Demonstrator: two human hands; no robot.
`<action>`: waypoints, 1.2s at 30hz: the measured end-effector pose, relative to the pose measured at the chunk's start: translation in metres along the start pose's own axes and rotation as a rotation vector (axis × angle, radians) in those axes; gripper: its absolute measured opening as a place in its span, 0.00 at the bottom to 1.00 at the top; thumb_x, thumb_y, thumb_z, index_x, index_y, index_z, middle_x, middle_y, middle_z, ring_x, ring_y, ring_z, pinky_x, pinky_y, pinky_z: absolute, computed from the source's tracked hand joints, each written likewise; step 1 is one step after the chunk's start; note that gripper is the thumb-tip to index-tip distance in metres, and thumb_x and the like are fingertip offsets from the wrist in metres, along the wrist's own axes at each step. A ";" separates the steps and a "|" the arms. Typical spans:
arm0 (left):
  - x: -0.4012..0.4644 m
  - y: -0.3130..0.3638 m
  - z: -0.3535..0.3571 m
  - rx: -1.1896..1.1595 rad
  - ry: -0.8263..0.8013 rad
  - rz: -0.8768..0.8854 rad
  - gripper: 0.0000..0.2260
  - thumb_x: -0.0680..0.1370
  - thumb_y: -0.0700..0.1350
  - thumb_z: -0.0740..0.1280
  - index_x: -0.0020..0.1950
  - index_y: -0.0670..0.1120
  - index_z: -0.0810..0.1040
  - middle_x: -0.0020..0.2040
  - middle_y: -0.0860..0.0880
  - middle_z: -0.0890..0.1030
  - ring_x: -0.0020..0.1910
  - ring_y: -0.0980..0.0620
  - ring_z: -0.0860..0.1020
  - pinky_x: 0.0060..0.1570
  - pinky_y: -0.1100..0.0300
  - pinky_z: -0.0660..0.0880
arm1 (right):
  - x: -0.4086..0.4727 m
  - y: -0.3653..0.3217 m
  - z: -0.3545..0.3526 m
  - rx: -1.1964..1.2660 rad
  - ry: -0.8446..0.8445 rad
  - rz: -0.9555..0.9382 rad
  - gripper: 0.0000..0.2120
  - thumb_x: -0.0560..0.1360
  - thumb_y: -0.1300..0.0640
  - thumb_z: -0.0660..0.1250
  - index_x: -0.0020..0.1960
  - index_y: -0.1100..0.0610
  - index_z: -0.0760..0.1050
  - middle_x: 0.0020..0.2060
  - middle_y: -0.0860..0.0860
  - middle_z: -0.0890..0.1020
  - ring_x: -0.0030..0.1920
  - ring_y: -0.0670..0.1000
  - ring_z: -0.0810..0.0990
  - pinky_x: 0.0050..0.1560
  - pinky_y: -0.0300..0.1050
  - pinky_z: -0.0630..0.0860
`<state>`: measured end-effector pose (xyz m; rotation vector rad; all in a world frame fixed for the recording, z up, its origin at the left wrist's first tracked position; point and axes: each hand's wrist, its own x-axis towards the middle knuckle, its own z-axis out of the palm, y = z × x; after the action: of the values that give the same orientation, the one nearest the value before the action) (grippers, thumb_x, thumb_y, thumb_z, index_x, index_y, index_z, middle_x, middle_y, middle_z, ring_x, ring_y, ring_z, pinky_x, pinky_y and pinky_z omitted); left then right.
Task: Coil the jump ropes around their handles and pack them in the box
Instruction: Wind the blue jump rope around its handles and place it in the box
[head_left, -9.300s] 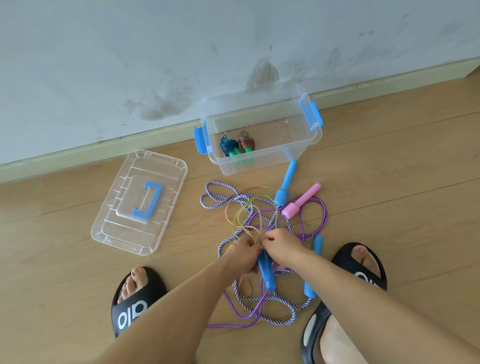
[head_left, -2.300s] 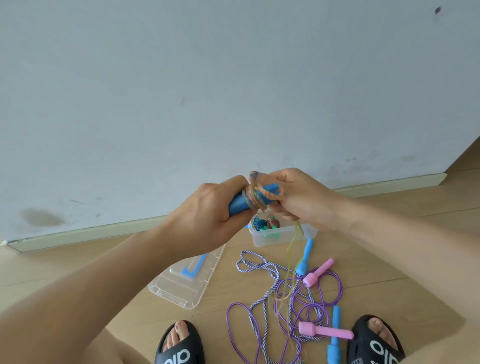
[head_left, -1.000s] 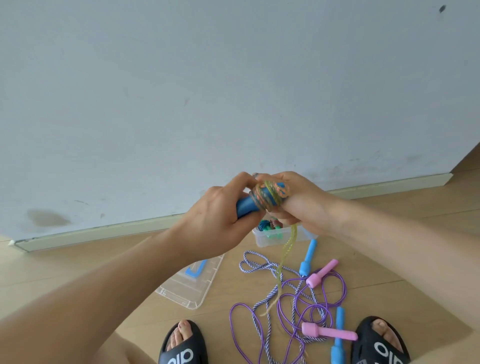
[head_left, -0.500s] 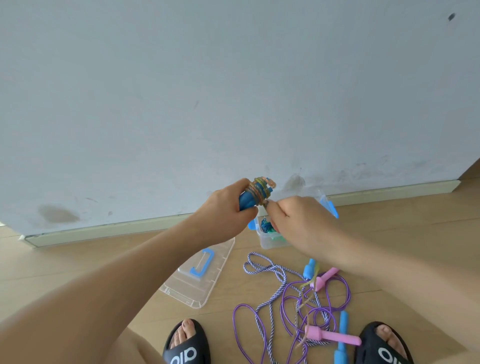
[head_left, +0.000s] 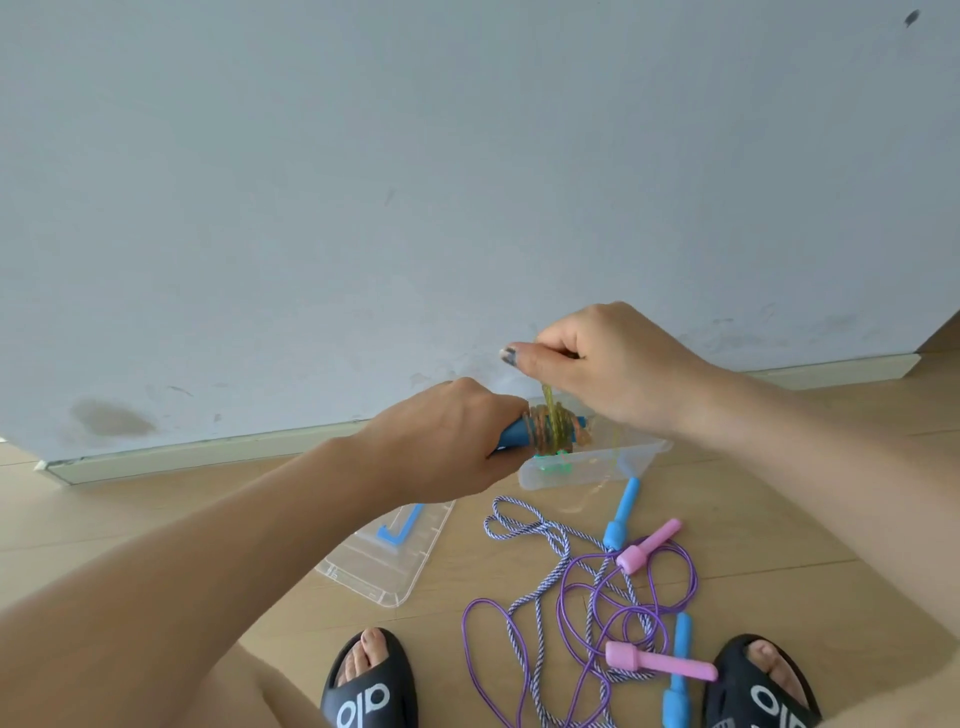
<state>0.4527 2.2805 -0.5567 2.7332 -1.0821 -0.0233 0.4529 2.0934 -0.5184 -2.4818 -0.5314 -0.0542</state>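
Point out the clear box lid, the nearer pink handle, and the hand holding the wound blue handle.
clear box lid (head_left: 384, 564), head view, its flat clear panel.
nearer pink handle (head_left: 660, 662), head view, mid-shaft.
left hand (head_left: 447, 441), head view, its back.

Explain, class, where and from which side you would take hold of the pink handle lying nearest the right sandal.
Grip the pink handle round its slim shaft, coming from above: it lies flat on the floor, its thick end tangled in the purple rope, its slim end free.

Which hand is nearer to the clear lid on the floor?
Left. The left hand grips the blue handle just above the lid. The right hand is farther right and higher, pinching the rope over the box.
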 end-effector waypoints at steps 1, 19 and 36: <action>-0.001 0.000 0.000 0.012 0.012 0.023 0.13 0.79 0.54 0.64 0.39 0.48 0.69 0.27 0.52 0.69 0.27 0.49 0.67 0.29 0.54 0.68 | 0.003 0.004 0.002 0.052 -0.039 0.007 0.28 0.78 0.41 0.63 0.30 0.55 0.55 0.25 0.49 0.57 0.28 0.48 0.56 0.29 0.44 0.53; -0.002 0.007 -0.025 -0.744 0.020 -0.405 0.06 0.72 0.48 0.65 0.39 0.46 0.73 0.30 0.53 0.75 0.29 0.52 0.69 0.31 0.56 0.68 | -0.003 0.001 0.062 0.738 -0.083 0.634 0.18 0.78 0.63 0.52 0.29 0.55 0.65 0.18 0.47 0.65 0.16 0.45 0.59 0.22 0.35 0.53; -0.002 -0.019 0.002 0.029 -0.255 -0.230 0.07 0.78 0.44 0.58 0.41 0.44 0.65 0.37 0.48 0.71 0.34 0.46 0.72 0.36 0.50 0.72 | -0.010 -0.015 0.021 -0.206 -0.002 0.019 0.26 0.79 0.41 0.59 0.31 0.59 0.68 0.24 0.52 0.74 0.27 0.51 0.69 0.30 0.46 0.64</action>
<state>0.4633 2.2950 -0.5621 2.9241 -0.8217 -0.4029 0.4360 2.1129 -0.5288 -2.6868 -0.5265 -0.1031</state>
